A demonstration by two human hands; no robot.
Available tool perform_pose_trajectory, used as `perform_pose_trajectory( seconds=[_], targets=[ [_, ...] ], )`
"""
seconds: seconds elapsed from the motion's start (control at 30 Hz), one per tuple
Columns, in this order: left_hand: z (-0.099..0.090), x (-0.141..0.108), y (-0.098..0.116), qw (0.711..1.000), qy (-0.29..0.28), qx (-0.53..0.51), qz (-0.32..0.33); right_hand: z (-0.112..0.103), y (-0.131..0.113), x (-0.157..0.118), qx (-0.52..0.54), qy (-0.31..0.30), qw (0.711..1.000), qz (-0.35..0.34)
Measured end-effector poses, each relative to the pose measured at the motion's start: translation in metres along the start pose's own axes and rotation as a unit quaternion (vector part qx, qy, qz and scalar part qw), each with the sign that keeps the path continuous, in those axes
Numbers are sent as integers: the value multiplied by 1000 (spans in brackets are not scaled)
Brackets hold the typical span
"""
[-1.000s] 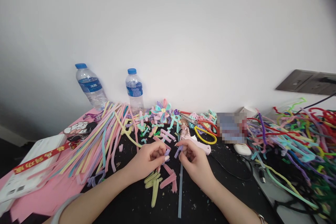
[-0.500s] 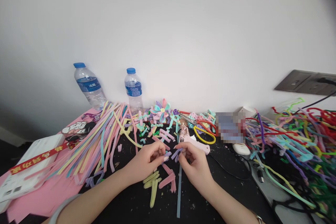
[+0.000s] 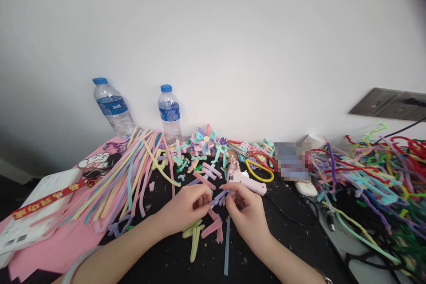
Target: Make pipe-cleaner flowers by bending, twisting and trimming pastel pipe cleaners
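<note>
Between my two hands is a purple pipe cleaner piece [image 3: 218, 198] with several short folded strands. My left hand [image 3: 190, 206] pinches its left end with thumb and forefinger. The right end sits in the closed fingers of my right hand [image 3: 244, 208], which partly hide it. Just below lie folded pink pipe cleaners [image 3: 213, 227] and yellow-green ones [image 3: 195, 239] on the black table top [image 3: 159, 257]. A pale pink glue gun [image 3: 248, 180] rests behind my right hand, and a translucent glue stick [image 3: 227, 248] lies in front of it.
Long pastel pipe cleaners [image 3: 123, 177] spread at the left, before two water bottles [image 3: 115, 108]. Yellow-handled scissors [image 3: 261, 171] and a pipe cleaner flower [image 3: 204, 139] are at the back. Tangled coloured pipe cleaners [image 3: 369, 186] and a black cable [image 3: 293, 222] lie right.
My left hand has moved slightly toward the right hand and now touches the purple piece's left end, bridging the gap between the hands. My right hand has barely moved.
</note>
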State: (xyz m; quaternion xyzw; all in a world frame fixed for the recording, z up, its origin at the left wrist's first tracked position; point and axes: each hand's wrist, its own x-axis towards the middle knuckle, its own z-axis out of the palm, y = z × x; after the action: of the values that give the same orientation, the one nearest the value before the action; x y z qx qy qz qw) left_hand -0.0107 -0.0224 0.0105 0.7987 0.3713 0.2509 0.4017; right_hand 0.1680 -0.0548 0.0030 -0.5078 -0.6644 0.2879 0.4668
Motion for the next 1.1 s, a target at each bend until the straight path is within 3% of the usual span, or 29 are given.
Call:
perform_pose_trajectory(
  seconds=[0.23, 0.37, 0.57, 0.73, 0.97, 1.1],
  targets=[
    [1, -1, 2, 1000, 20, 2, -5, 2, -7, -5, -53, -12, 998, -42],
    [2, -2, 3, 998, 11, -55, -41, 3, -8, -5, -63, -37, 996, -61],
    [3, -2, 5, 995, -4, -97, -39, 3, -6, -4, -76, -20, 996, -46],
    [3, -2, 4, 993, 1, -115, -34, 5, -3, -6, -81, -79, 993, -33],
    [3, -1, 3, 993, 10, -111, -23, 2, -8, -3, 9, -140, 990, -25],
    [2, -1, 4, 991, -2, -127, -40, 1, -5, -1, 44, -133, 990, -17]
  ],
)
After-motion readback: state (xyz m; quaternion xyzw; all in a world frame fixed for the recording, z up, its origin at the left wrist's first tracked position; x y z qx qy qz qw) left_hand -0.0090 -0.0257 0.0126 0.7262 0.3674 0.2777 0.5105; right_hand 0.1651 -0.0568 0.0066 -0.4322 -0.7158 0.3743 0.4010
